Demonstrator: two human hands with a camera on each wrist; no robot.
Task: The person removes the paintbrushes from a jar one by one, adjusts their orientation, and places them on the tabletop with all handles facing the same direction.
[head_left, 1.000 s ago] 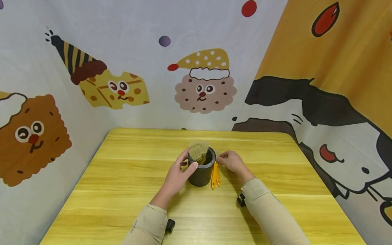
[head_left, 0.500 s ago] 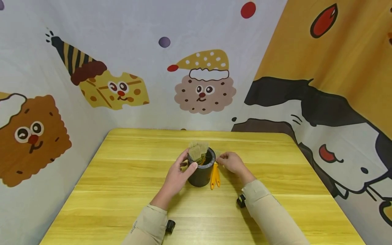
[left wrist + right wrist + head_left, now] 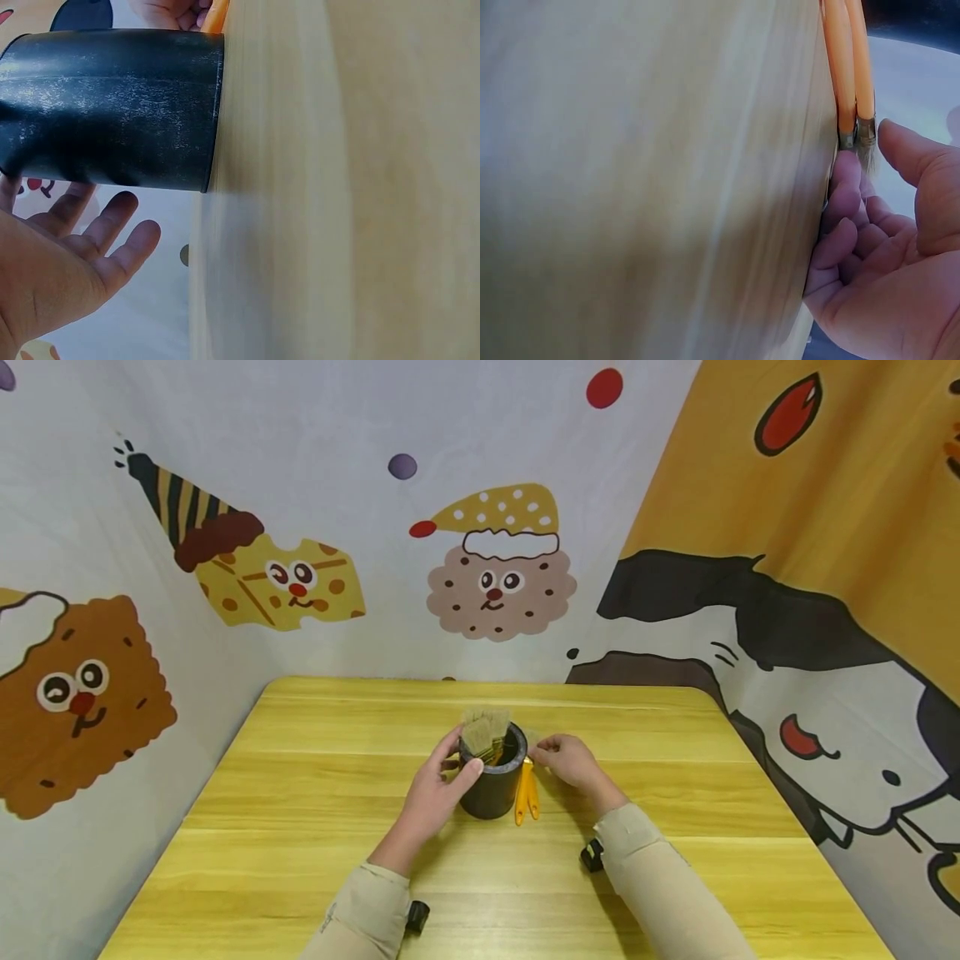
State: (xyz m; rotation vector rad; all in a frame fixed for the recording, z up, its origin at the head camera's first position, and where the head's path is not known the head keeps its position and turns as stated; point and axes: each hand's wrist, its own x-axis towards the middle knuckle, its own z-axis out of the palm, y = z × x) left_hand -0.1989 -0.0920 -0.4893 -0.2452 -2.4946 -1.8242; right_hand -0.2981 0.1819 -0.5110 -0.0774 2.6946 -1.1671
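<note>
A black cylindrical pot [image 3: 487,797] stands on the table, with paintbrushes [image 3: 478,735] leaning in it, bristles up. My left hand [image 3: 435,781] holds the pot at its left side, thumb on the near rim; in the left wrist view some fingertips touch the wall while others stand off it. Just right of the pot, two paintbrushes with orange handles [image 3: 522,797] lie side by side, handles toward me. My right hand [image 3: 572,762] pinches them near the metal ferrules. In the right wrist view its curled fingers [image 3: 840,244] partly cover the bristles.
The wood-patterned table [image 3: 300,827] spreads out around the pot. Behind it and at both sides hang cartoon-printed cloths [image 3: 330,460]. A small black device [image 3: 417,917] sits under the left sleeve, and another black device [image 3: 592,855] under the right one.
</note>
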